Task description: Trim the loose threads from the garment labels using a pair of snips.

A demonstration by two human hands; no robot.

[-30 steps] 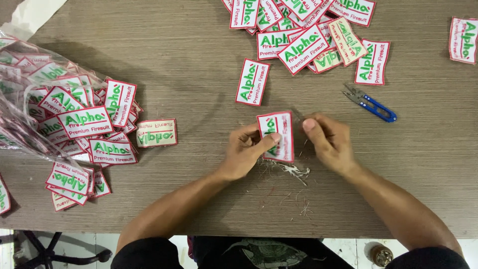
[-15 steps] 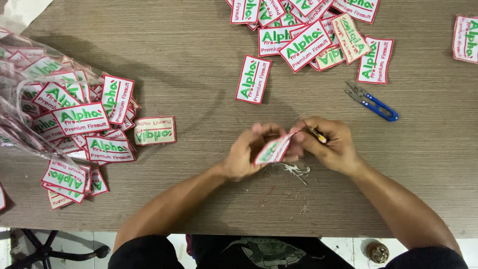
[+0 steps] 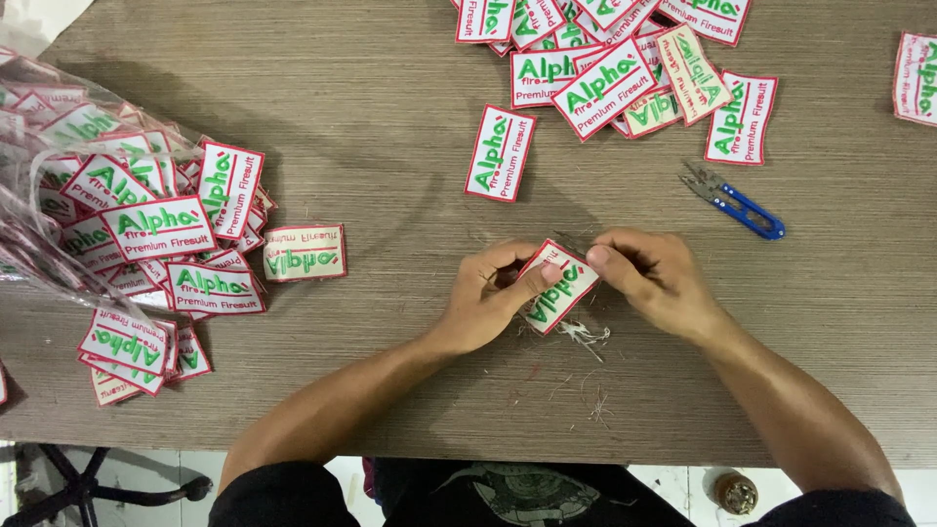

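1. Plainly, the left hand [image 3: 488, 298] and right hand [image 3: 654, 278] meet over one embroidered patch [image 3: 556, 288], both clamped on it: left thumb across its face, right fingertips pinching its upper right edge.
2. Its long axis tilts from lower left up to the right, between the hands.
3. Loose thread trimmings [image 3: 586, 337] lie just below the patch.
4. Blue thread snips [image 3: 732, 200] rest beyond the right hand, nearer it than the left.

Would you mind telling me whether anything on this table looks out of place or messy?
Loose thread scraps litter the table just below the patch held in both hands. One patch beside the left pile lies upside down. Otherwise nothing stands out.
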